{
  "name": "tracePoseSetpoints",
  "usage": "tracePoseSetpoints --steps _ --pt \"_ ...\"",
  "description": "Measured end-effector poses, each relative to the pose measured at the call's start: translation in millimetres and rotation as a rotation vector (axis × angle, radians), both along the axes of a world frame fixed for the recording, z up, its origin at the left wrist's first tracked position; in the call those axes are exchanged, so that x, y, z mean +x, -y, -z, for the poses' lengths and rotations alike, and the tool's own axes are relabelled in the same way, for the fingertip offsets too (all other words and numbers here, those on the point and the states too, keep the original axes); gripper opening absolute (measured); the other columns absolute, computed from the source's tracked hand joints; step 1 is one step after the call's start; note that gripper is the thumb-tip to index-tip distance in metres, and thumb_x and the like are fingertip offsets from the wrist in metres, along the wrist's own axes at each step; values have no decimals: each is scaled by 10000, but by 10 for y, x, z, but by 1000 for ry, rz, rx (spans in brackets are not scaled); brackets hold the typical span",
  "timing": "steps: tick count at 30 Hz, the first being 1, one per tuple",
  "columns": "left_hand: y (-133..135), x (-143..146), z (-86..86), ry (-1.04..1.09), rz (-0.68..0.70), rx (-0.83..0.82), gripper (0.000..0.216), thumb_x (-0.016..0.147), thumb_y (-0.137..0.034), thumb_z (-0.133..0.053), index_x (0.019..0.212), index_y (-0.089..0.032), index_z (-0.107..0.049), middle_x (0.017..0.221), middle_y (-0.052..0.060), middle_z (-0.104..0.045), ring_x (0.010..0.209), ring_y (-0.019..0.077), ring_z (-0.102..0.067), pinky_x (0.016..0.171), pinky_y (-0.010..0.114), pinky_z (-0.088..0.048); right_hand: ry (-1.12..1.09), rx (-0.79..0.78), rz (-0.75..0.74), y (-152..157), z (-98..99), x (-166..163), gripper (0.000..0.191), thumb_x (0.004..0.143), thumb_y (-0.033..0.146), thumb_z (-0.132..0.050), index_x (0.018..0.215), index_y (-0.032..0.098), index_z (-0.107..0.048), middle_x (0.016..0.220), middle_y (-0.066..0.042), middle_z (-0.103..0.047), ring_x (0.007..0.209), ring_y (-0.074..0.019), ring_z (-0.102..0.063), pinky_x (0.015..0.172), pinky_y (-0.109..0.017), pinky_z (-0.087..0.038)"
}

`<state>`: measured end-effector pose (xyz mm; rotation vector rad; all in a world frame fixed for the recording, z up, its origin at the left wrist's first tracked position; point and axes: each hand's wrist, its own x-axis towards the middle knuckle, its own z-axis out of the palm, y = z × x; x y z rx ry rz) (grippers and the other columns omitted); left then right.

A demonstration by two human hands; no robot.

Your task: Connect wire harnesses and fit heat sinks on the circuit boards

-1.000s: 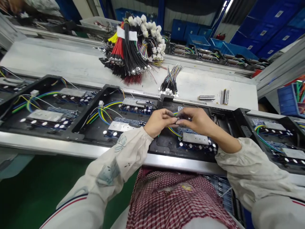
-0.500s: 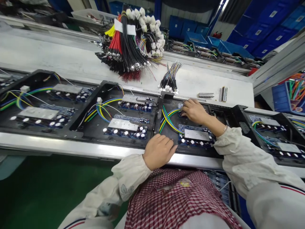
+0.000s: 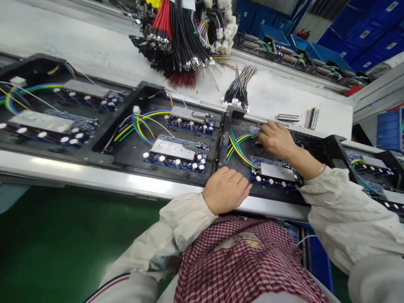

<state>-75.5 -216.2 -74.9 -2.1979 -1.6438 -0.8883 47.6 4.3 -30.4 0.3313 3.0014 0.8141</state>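
My left hand (image 3: 226,189) rests knuckles up on the near edge of a black tray (image 3: 225,126), fingers curled loosely, with nothing visible in it. My right hand (image 3: 275,139) reaches into the same tray and its fingertips press on the far blue circuit board (image 3: 254,129), where green, yellow and blue wires (image 3: 237,147) arrive. What those fingers pinch is hidden. A nearer blue board with a silver plate (image 3: 274,171) lies just below my right wrist.
More black trays with wired boards (image 3: 176,147) run left and right along the metal rail (image 3: 94,176). Bundles of black, red and coloured wire harnesses (image 3: 179,42) and a smaller bundle (image 3: 240,86) lie on the white bench behind. Blue bins (image 3: 315,50) stand far right.
My hands, joined over the tray a second ago, separated: the left dropped to the tray's near edge and the right moved to the far board. The view tilted and shifted.
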Motion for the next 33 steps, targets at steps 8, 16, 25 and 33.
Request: tracePoseSetpoints --steps 8,16,25,33 --pt "4 -13 32 24 13 40 308 912 -313 -424 678 -175 -570 619 21 -579 644 166 -524 639 326 -299 7 20 -10 -50 12 16 333 922 314 -377 809 159 -650 819 -128 -578 850 -260 -436 678 -345 -309" --pt "4 -13 61 44 39 47 277 905 -306 -443 698 -168 -564 626 30 -580 655 175 -536 641 325 -281 55 -42 -37 -124 -17 31 380 936 365 -341 817 158 -637 787 -107 -559 807 -237 -436 655 -326 -344" --pt "7 -27 84 49 73 3 271 910 -315 -438 725 -162 -564 654 41 -587 683 180 -548 650 332 -277 49 -112 15 -94 -37 -5 335 925 355 -355 749 207 -599 816 -96 -553 837 -233 -455 637 -336 -335" --pt "11 -26 83 61 67 45 275 910 -313 -437 709 -166 -553 643 33 -583 670 178 -544 646 330 -279 109 -26 9 -79 -50 2 385 934 355 -331 857 142 -643 839 -137 -579 858 -255 -469 613 -341 -345"
